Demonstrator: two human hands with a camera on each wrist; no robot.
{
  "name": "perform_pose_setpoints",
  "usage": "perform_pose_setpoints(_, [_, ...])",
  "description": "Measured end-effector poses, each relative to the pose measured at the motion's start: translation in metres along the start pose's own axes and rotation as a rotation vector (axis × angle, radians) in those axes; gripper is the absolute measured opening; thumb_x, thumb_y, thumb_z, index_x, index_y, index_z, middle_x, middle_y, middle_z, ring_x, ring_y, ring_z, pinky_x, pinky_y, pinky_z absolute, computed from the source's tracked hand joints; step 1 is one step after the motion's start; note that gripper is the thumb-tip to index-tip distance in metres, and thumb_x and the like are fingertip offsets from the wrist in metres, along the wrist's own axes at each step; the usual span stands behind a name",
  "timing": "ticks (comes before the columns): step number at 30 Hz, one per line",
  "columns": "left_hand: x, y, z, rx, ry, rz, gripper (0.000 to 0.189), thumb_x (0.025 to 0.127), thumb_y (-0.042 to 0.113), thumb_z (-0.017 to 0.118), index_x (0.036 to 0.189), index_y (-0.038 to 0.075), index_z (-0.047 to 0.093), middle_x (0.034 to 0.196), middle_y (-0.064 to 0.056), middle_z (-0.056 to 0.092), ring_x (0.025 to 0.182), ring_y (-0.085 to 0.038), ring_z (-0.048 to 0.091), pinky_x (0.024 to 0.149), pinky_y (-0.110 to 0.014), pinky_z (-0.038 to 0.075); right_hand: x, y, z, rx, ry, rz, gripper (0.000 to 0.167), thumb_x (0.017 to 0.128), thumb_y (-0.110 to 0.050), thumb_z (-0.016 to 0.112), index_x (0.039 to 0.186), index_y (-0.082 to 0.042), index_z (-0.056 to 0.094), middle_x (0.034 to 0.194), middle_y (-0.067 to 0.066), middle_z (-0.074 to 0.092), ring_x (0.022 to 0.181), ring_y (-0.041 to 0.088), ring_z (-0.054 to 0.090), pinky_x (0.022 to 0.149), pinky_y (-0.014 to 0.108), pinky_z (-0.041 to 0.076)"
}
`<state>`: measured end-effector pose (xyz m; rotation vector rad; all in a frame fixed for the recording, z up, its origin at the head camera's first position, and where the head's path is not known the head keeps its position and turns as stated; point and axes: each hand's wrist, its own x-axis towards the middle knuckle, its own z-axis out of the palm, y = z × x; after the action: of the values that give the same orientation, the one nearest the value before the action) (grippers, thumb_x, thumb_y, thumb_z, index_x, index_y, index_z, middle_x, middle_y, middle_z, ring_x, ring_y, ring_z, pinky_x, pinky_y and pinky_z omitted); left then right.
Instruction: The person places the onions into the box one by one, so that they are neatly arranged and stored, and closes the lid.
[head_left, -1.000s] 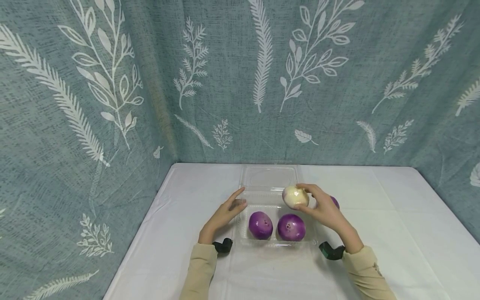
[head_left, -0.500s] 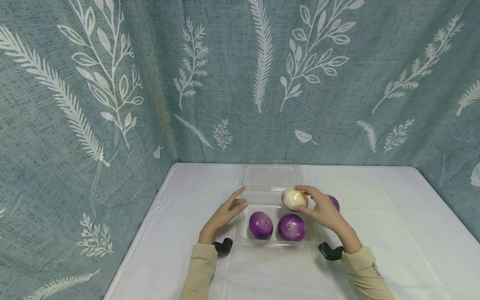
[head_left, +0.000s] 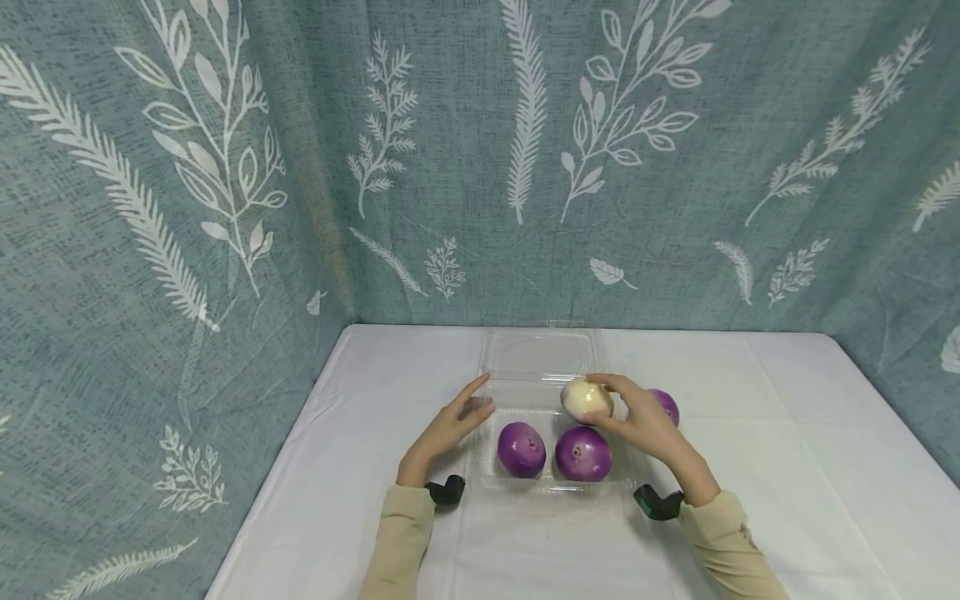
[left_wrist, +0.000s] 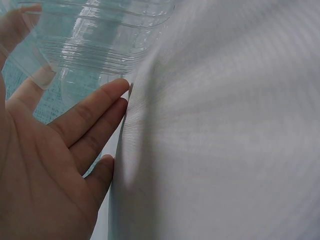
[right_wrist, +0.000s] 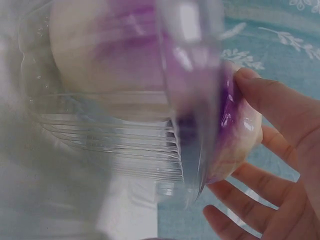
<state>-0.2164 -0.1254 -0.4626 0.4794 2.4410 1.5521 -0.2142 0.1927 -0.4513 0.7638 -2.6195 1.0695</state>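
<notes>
My right hand [head_left: 648, 425] holds a purple-and-white turnip [head_left: 587, 400], pale side showing, above the back right part of a clear plastic container [head_left: 540, 487]. In the right wrist view, thumb and fingers grip that turnip [right_wrist: 245, 125] beyond the container's wall [right_wrist: 115, 150]. Two turnips sit inside the container at the front, a left one [head_left: 521, 450] and a right one [head_left: 583, 454]. My left hand [head_left: 446, 429] is at the container's left side, fingers extended. The left wrist view shows the left palm [left_wrist: 40, 170], with some fingertips behind the clear plastic [left_wrist: 95, 55].
The container's hinged lid [head_left: 542, 354] lies open toward the back. Another purple turnip [head_left: 664, 407] rests on the white tablecloth [head_left: 765, 467], partly behind the right hand. Black wrist cameras [head_left: 447, 492] stick out under both wrists. A patterned curtain [head_left: 465, 167] encloses the back and left.
The right hand has brought its turnip slightly down and left, over the container. More of the turnip on the tablecloth is visible. The left hand stays put.
</notes>
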Motion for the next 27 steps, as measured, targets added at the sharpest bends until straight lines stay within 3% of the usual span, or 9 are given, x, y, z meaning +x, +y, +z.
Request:
perform_pose_setpoints(9, [0.0003, 0.0003, 0.0000, -0.002, 0.001, 0.000, 0.059, 0.097, 0.028, 0.050, 0.148, 0.020, 0.023, 0.133, -0.021, 0.049, 0.128, -0.036, 0.042, 0.105, -0.059, 0.028, 0.0007, 0.0001, -0.0001, -0.004, -0.007, -0.002, 0.056, 0.079, -0.025, 0.074, 0.127, -0.005, 0.053, 0.125, 0.015, 0.057, 0.115, 0.035, 0.053, 0.091, 0.051, 0.045])
perform_pose_setpoints(19, [0.0006, -0.0002, 0.0004, 0.006, 0.002, 0.004, 0.059, 0.097, 0.028, 0.049, 0.148, 0.018, 0.023, 0.134, -0.022, 0.048, 0.129, -0.037, 0.041, 0.104, -0.061, 0.027, 0.0009, 0.0026, 0.0014, 0.019, 0.011, -0.042, 0.054, 0.079, -0.012, 0.073, 0.127, 0.001, 0.051, 0.115, 0.021, 0.057, 0.095, 0.035, 0.061, 0.082, 0.049, 0.051])
perform_pose_setpoints(27, [0.0008, -0.0010, 0.0001, 0.005, -0.001, 0.006, 0.059, 0.097, 0.028, 0.049, 0.149, 0.019, 0.023, 0.135, -0.021, 0.048, 0.129, -0.036, 0.041, 0.104, -0.060, 0.028, -0.0005, 0.0059, 0.0031, 0.039, 0.020, -0.050, 0.049, 0.081, -0.010, 0.071, 0.126, -0.001, 0.053, 0.120, 0.020, 0.058, 0.097, 0.035, 0.061, 0.081, 0.050, 0.051])
